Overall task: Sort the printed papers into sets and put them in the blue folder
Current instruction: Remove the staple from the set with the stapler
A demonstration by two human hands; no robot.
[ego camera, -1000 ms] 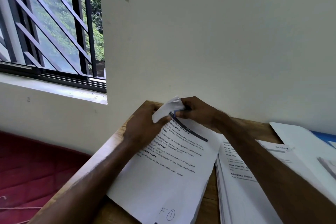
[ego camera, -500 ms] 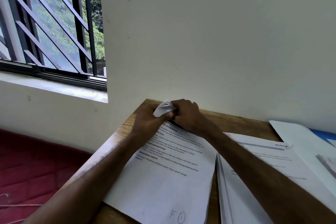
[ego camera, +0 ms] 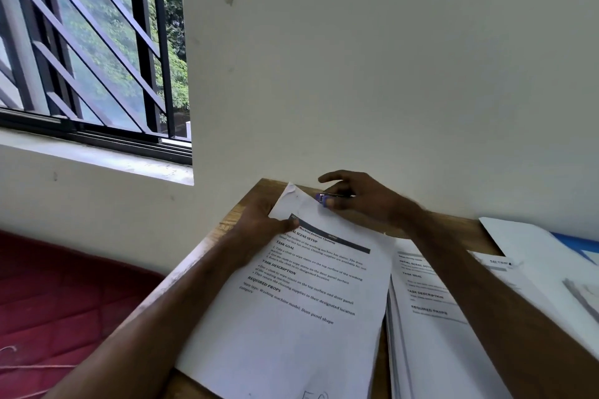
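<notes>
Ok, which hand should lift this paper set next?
Probably left: the left hand pinches the paper set near its top corner, while the right hand is busy holding the purple stapler.

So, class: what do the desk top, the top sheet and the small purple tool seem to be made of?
Desk top: wood, matt; grain lines show. Top sheet: thin matt paper; its corner curls. Purple tool, held in the right hand: likely plastic with a shiny metal strip; too small to be sure.
</notes>
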